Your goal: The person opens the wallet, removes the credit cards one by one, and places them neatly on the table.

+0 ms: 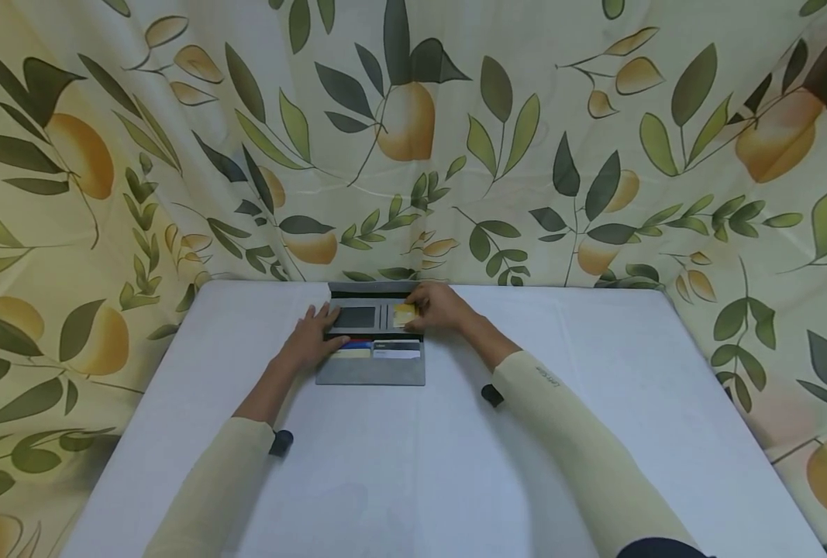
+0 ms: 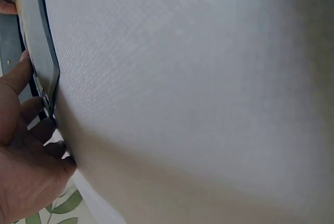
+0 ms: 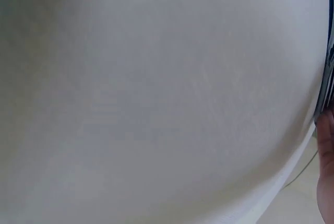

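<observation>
A grey wallet (image 1: 371,376) lies unfolded near the table's far edge. My right hand (image 1: 442,307) is at its upper right, with thumb and fingers pinching a yellow card (image 1: 404,315) at the slots there. At the wallet's left side, my left hand (image 1: 305,341) rests with fingers spread and its thumb across the inner panel. The left wrist view shows that thumb on the wallet (image 2: 44,41) and the other fingertips along its edge. Several cards (image 1: 396,351) sit in the lower pockets, and a dark window pocket (image 1: 355,318) lies beside the yellow card. The right wrist view catches only part of the right hand (image 3: 325,145).
A white cloth covers the table (image 1: 385,480). Behind it hangs a curtain (image 1: 413,194) printed with fruit and leaves. Small black devices (image 1: 282,442) are at both wrists. A dark round object (image 1: 664,548) shows at the bottom right.
</observation>
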Available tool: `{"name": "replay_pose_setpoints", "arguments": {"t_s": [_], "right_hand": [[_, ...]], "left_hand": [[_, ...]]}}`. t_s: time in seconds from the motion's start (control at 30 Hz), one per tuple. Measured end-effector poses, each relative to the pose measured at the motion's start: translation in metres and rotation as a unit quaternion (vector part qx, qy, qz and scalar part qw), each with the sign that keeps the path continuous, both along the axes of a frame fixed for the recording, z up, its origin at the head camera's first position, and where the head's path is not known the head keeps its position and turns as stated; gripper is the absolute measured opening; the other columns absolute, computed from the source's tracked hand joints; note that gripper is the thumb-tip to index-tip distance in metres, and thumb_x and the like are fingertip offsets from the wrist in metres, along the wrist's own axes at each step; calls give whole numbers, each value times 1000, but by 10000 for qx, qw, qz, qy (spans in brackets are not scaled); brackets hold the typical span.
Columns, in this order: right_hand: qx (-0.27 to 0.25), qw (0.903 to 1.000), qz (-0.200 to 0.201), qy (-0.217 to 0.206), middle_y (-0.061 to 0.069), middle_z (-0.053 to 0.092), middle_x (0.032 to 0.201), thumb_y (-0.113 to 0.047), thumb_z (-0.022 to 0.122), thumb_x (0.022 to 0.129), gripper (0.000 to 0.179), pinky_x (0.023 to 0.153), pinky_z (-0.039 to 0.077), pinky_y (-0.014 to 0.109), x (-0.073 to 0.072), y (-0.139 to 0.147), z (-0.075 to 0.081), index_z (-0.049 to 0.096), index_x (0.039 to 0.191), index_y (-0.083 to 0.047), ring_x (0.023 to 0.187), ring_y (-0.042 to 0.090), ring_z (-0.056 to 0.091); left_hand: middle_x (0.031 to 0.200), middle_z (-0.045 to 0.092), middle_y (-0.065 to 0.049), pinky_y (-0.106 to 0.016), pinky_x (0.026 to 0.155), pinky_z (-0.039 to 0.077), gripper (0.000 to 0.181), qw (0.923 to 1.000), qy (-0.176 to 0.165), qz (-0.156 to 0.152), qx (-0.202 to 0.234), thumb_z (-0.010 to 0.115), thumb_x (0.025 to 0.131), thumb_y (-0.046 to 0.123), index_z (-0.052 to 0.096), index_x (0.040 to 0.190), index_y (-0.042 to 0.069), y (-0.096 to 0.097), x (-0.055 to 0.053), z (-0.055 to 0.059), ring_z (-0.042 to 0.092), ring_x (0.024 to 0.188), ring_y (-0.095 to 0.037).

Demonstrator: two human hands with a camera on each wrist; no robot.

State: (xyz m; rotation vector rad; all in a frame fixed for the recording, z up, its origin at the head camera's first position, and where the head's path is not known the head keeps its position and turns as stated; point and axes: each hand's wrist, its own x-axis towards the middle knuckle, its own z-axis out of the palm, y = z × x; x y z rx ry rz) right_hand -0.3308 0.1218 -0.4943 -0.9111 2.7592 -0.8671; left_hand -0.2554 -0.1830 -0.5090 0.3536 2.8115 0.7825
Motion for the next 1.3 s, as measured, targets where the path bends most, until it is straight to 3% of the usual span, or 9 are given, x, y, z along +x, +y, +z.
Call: {"name": "replay_pose_setpoints", "arguments": {"t_s": [0.3, 0.5, 0.87, 1.3], "right_hand": [[-99, 9992, 111, 365, 9, 69, 105, -24, 94, 78, 50, 78, 53, 36, 4, 7, -1, 78, 118, 0, 92, 22, 60], [-375, 9989, 86, 264, 6, 68, 97, -19, 96, 75, 47, 73, 52, 33, 1, 12, -1, 79, 115, 0, 86, 20, 60], [-327, 9993, -24, 188, 7, 70, 103, -23, 96, 75, 49, 83, 53, 35, 0, 22, -3, 79, 115, -1, 95, 22, 60], [-430, 9988, 155, 152, 7, 70, 103, -21, 95, 75, 49, 83, 55, 36, -2, 32, -2, 78, 116, 0, 94, 23, 61]], "left_hand": [[170, 19, -26, -63, 126, 11, 74, 9998, 109, -137, -41, 64, 106, 35, 32, 163, 1, 1, -2, -1, 6, 157, -50], [170, 19, -25, -63, 125, 11, 73, 9999, 113, -110, -6, 64, 106, 34, 32, 163, 1, 1, -2, 3, 7, 157, -50], [170, 19, -25, -63, 125, 11, 74, 9999, 48, -75, -72, 65, 106, 34, 32, 163, 1, 0, -1, 5, 7, 157, -49], [171, 18, -24, -62, 126, 11, 74, 9999, -7, -36, -95, 65, 106, 34, 32, 163, 2, 1, 1, 6, 6, 157, -49]]}}
